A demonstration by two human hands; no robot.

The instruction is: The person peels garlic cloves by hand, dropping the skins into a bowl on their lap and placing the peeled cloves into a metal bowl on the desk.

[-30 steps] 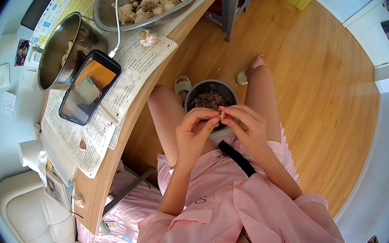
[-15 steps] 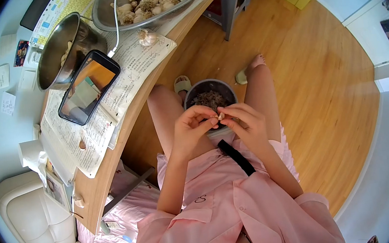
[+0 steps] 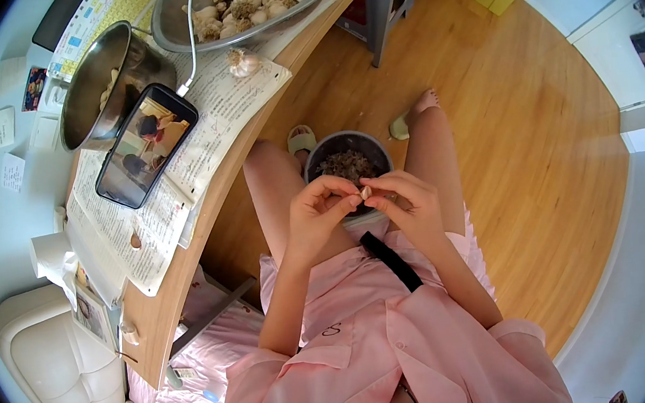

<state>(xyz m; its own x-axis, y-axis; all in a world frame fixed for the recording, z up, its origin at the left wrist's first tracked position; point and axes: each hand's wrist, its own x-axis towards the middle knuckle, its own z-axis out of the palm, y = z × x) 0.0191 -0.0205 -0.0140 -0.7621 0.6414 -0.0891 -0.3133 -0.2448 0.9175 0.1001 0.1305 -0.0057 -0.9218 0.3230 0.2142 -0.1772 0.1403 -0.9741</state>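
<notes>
Between the fingertips of both hands is a small pale garlic clove (image 3: 366, 192). My left hand (image 3: 325, 207) pinches it from the left, and my right hand (image 3: 406, 201) grips it from the right with thumb and forefinger. Directly beneath them, between my knees, stands a grey bin (image 3: 377, 150) with brownish garlic skins (image 3: 346, 166) inside. On the desk to the left, a large metal bowl (image 3: 162, 22) holds several garlic bulbs (image 3: 246, 5). A single garlic bulb (image 3: 243, 62) lies on the papers below that bowl.
A deep steel pot (image 3: 81, 109) with pale pieces in it stands on the wooden desk (image 3: 150, 332). Against it leans a phone (image 3: 147, 146) with a white cable (image 3: 193, 41). Printed papers (image 3: 132, 243) cover the desktop, with a brown clove (image 3: 135, 240) on them.
Both hands stay nearly in place over the bin, with the clove turned slightly in the fingers. The picture on the phone screen is different.
</notes>
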